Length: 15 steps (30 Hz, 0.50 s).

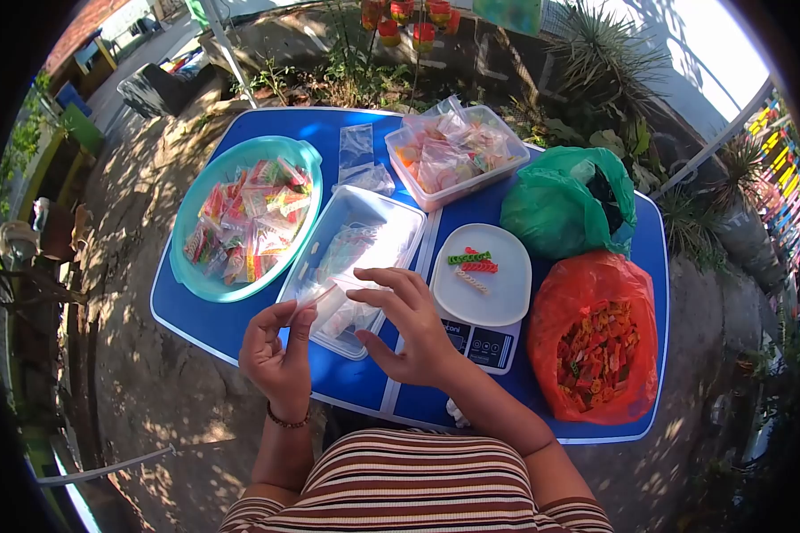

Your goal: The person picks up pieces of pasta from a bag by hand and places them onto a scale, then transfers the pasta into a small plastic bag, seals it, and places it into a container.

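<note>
Blue table [356, 380] is standing outdoors; left hand [278, 354] is pinching a bag [315, 300], its zip [327, 291] slanting toward two o'clock; right hand [407, 329], loosely spread, is hovering at three o'clock, contact unclear.

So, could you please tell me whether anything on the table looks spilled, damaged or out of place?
Only one thing stands out: a small crumpled white scrap by the near edge of the blue table. It looks stray because it lies loose, outside any container, though I can't identify it.
</note>
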Each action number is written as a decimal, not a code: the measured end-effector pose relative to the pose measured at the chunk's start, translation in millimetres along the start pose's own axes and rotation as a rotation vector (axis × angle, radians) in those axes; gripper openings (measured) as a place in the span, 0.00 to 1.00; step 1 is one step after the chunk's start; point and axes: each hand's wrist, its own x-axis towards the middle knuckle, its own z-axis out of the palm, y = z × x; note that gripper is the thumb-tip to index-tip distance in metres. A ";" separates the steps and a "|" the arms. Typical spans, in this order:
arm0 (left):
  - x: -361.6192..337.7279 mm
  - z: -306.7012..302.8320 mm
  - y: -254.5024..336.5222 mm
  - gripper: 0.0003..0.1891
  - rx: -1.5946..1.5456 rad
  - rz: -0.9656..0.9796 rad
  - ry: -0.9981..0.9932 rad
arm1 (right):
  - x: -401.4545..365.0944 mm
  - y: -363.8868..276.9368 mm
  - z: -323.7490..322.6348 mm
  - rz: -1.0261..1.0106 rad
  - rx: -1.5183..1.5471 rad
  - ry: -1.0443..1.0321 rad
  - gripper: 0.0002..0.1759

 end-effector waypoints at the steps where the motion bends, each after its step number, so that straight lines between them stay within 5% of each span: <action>1: -1.0 -1.5 4.2 0.11 0.044 0.002 -0.085 | -0.8 -6.8 -6.2 0.040 0.084 0.053 0.24; 6: -16.4 16.0 26.6 0.13 -0.051 -0.065 -0.439 | -39.0 -11.2 -31.9 -0.012 0.044 0.131 0.20; 12: -39.2 59.7 17.4 0.14 -0.381 -0.337 -0.884 | -89.6 -13.1 -60.2 0.350 0.186 0.250 0.16; 15: -50.7 73.6 5.8 0.14 -0.486 -0.548 -0.843 | -91.1 -9.3 -80.1 0.431 0.113 0.244 0.10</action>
